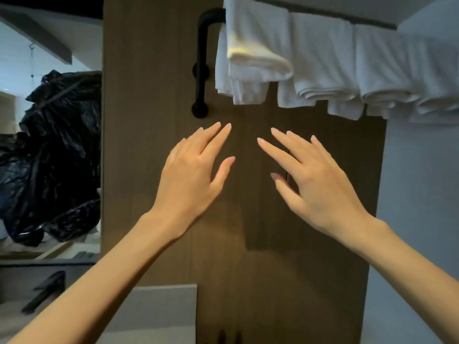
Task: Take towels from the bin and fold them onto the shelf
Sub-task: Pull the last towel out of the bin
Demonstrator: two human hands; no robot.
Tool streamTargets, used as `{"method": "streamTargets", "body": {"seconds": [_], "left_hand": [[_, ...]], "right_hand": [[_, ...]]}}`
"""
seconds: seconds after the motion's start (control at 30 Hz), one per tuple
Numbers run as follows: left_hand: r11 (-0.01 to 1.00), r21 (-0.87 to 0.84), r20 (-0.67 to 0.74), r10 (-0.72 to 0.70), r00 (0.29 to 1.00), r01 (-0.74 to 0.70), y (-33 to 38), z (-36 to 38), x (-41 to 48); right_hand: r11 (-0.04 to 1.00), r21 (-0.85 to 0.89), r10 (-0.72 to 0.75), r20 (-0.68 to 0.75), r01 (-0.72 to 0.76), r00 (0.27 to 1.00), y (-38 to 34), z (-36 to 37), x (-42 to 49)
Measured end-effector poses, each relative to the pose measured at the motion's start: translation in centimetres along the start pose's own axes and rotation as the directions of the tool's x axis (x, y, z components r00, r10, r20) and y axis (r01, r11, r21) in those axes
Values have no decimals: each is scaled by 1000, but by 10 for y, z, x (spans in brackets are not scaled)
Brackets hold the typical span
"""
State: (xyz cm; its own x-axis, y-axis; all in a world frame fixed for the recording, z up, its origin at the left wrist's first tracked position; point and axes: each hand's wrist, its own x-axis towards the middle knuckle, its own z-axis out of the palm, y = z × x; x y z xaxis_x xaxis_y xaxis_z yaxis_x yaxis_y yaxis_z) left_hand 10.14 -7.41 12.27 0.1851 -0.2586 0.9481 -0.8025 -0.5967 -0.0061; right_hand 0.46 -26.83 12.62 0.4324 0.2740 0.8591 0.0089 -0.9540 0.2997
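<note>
step: folded towels (323, 63) draped on shelf (347, 18), none in hand | left hand (191, 175), right hand (316, 181): fingers straight, empty | next: fresh towel from bin, perhaps black bag (57, 145) leftward

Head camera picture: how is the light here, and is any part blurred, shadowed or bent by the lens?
Head view: dim light, the white towels brightest, a yellowish tint on the leftmost one. Head view: a soft shadow on the wooden panel below the right hand, whose thumb looks slightly blurred. Head view: the wide lens makes the panel's edges lean.
</note>
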Motion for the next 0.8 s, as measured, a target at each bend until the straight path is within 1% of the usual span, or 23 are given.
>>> {"method": "streamTargets", "body": {"seconds": [0.2, 0.3, 0.37, 0.57, 0.67, 0.8], "left_hand": [[998, 41, 155, 43, 987, -49, 13, -11, -55], [998, 20, 237, 55, 970, -62, 20, -9, -85], [998, -9, 262, 59, 963, -59, 24, -6, -106], [994, -107, 354, 14, 935, 26, 49, 0, -172], [988, -133, 426, -19, 905, 83, 61, 5, -207], [984, -108, 522, -64, 851, 140, 74, 20, -252]], "right_hand": [[995, 14, 102, 95, -103, 990, -26, -4, -51], [989, 7, 144, 169, -148, 975, -41, -6, -83], [984, 3, 171, 228, -176, 958, -49, -8, -108], [957, 17, 262, 372, -289, 890, -70, -13, -186], [954, 5, 268, 441, -301, 856, -75, -9, -227], [951, 19, 248, 553, -309, 796, -78, 4, -279]]}}
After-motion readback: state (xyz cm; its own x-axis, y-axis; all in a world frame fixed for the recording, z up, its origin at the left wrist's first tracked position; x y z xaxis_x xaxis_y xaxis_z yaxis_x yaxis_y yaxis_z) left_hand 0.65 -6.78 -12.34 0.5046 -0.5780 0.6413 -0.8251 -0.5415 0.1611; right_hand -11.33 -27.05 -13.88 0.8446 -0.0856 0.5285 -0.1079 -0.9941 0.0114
